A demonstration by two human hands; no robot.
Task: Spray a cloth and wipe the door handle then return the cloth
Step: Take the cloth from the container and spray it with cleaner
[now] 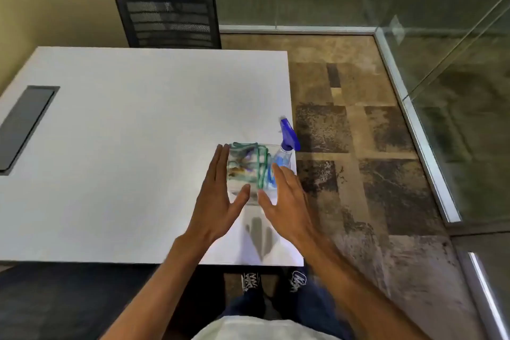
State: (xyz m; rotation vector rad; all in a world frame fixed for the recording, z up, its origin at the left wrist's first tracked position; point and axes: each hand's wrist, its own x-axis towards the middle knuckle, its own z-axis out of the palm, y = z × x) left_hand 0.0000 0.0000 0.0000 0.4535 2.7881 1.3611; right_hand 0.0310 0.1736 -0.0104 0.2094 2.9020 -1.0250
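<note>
A folded cloth [247,164] with green and purple patterns lies in a clear container [269,148] near the right edge of the white table [124,146]. A spray bottle [287,146] with a blue trigger head stands at the container's right side. My left hand [218,196] hovers flat at the cloth's left side, fingers spread. My right hand [287,196] is open over the cloth's right side, partly covering the bottle's base. Neither hand holds anything. No door handle is in view.
A black mesh chair [168,15] stands behind the table. A dark cable hatch [24,124] sits in the table's left part. Glass walls with metal frames [419,130] run along the right. Mottled brown carpet [372,160] covers the floor. My shoes [251,281] show below the table edge.
</note>
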